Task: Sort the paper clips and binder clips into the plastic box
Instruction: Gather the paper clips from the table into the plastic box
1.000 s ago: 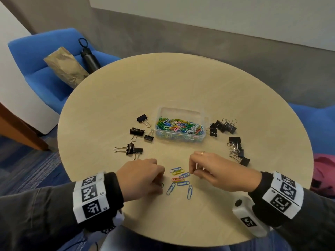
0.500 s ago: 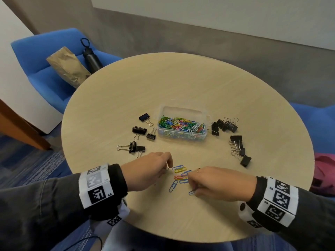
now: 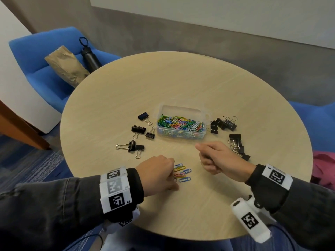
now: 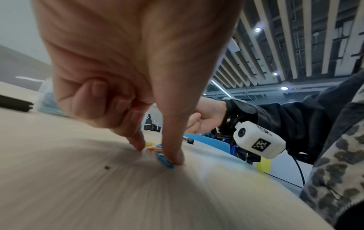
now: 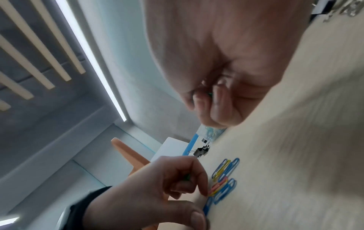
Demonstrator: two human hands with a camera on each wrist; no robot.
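Observation:
A clear plastic box holding many coloured paper clips sits mid-table. Several loose paper clips lie near the front edge. My left hand is down at their left side, with thumb and forefinger pinching a blue paper clip against the table; a green bit shows in its curled fingers. My right hand hovers curled between the loose clips and the box, and a green paper clip peeks out of its fingers. Black binder clips lie left and right of the box.
The round wooden table is bare at the back. A blue chair at the back left holds a brown paper bag and a black bottle. Another binder clip group lies beside the box's right end.
My right hand has lifted off the loose paper clips and moved up and right towards the box, fingers curled. My left hand has shifted down to the near-left of the pile.

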